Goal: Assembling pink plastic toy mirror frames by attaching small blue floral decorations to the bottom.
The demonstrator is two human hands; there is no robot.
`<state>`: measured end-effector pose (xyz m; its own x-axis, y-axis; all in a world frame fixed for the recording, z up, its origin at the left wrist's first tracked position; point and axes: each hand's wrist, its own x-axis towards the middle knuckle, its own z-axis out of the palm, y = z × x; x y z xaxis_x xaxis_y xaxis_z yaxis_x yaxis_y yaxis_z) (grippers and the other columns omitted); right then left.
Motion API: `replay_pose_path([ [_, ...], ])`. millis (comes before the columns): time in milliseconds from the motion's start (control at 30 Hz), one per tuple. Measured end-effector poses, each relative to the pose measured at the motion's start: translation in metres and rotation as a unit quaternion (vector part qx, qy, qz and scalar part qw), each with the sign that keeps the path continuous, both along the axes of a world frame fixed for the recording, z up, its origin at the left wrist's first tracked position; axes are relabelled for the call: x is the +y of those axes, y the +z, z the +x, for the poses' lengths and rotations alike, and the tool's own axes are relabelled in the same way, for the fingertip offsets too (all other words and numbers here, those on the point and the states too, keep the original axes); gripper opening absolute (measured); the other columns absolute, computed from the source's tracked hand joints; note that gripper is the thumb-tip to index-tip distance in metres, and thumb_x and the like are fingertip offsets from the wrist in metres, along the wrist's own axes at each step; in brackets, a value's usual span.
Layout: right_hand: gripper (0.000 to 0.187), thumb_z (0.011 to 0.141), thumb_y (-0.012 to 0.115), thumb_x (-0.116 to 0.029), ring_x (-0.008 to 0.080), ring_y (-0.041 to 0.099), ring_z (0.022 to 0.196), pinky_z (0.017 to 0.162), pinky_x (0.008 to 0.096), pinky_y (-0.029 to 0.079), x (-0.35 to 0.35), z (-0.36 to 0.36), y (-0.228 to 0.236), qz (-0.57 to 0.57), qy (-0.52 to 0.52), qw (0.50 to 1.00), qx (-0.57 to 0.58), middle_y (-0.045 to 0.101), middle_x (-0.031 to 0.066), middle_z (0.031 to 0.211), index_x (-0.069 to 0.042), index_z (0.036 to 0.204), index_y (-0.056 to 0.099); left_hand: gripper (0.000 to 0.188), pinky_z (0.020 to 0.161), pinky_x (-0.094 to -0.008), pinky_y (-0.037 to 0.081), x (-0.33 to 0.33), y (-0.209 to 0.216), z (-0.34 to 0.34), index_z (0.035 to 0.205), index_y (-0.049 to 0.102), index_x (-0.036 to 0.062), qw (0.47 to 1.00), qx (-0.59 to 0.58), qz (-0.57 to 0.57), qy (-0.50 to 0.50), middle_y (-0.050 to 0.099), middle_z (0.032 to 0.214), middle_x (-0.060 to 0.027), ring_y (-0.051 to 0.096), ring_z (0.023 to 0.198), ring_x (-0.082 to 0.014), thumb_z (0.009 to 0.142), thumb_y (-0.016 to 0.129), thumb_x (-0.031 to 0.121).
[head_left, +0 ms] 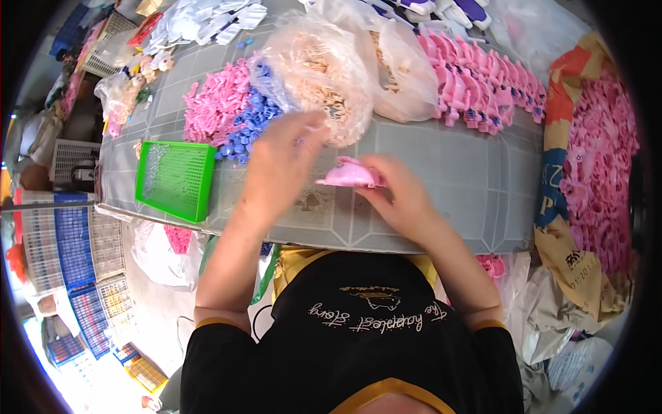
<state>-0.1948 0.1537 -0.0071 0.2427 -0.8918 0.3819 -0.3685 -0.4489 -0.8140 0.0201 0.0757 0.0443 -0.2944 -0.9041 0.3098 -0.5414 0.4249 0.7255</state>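
Note:
My right hand (401,196) grips a pink plastic dome-shaped piece (352,174) between thumb and fingers, just above the table. My left hand (284,160) is raised to its left, blurred, with its fingers bent together. A small pinkish bit shows at its fingertips, too smeared to name. Just beyond the left hand lie a clear bag of small peach-coloured parts (324,69), a heap of small blue parts (256,114) and a heap of small pink parts (219,102).
A green plastic tray (208,185) stands at the table's left front. Rows of pink assembled pieces (476,83) fill the back right. At the right edge stands a large sack of pink parts (598,165). White pieces (200,24) lie at the back; stacked crates (72,241) stand left.

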Motion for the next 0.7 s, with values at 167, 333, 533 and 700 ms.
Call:
replay_pose_path([
  [167, 0.054, 0.092, 0.074, -0.002, 0.0149, 0.060, 0.109, 0.096, 0.0297, 0.049, -0.003, -0.009, -0.005, 0.276, 0.071, 0.930, -0.234, 0.061, 0.0069, 0.121, -0.004, 0.140, 0.048, 0.019, 0.084, -0.0379, 0.055, -0.078, -0.029, 0.095, 0.108, 0.076, 0.0032, 0.954, -0.177, -0.140, 0.199, 0.073, 0.109, -0.0165, 0.071, 0.096, -0.0300, 0.091, 0.070, 0.009],
  [333, 0.045, 0.093, 0.072, -0.002, 0.0156, 0.060, 0.109, 0.097, 0.0296, 0.047, -0.007, -0.011, -0.003, 0.229, 0.062, 0.935, -0.264, 0.061, 0.0050, 0.122, -0.003, 0.135, 0.055, 0.018, 0.086, -0.0461, 0.054, -0.115, -0.057, 0.121, 0.098, 0.076, 0.0052, 0.893, -0.329, -0.230, 0.203, 0.073, 0.096, -0.0146, 0.068, 0.087, -0.0365, 0.081, 0.076, 0.012],
  [533, 0.030, 0.088, 0.073, 0.001, 0.0250, 0.067, 0.104, 0.091, 0.0314, 0.053, -0.009, -0.014, -0.001, -0.022, -0.017, 0.998, -0.058, 0.068, 0.0101, 0.112, -0.005, 0.117, 0.073, 0.011, 0.082, -0.0316, 0.055, -0.098, -0.043, 0.104, 0.095, 0.074, 0.0038, 0.959, -0.144, -0.010, 0.243, 0.070, 0.106, -0.0097, 0.069, 0.091, -0.0214, 0.085, 0.076, 0.008],
  [700, 0.030, 0.083, 0.076, 0.000, 0.0294, 0.072, 0.103, 0.083, 0.0367, 0.060, -0.013, -0.012, -0.005, -0.232, -0.013, 0.973, 0.001, 0.071, 0.0118, 0.112, -0.007, 0.112, 0.078, 0.015, 0.080, -0.0281, 0.053, -0.043, -0.014, 0.046, 0.098, 0.074, 0.0019, 0.982, 0.156, 0.038, 0.104, 0.070, 0.109, -0.0091, 0.067, 0.095, -0.0160, 0.083, 0.077, -0.002],
])
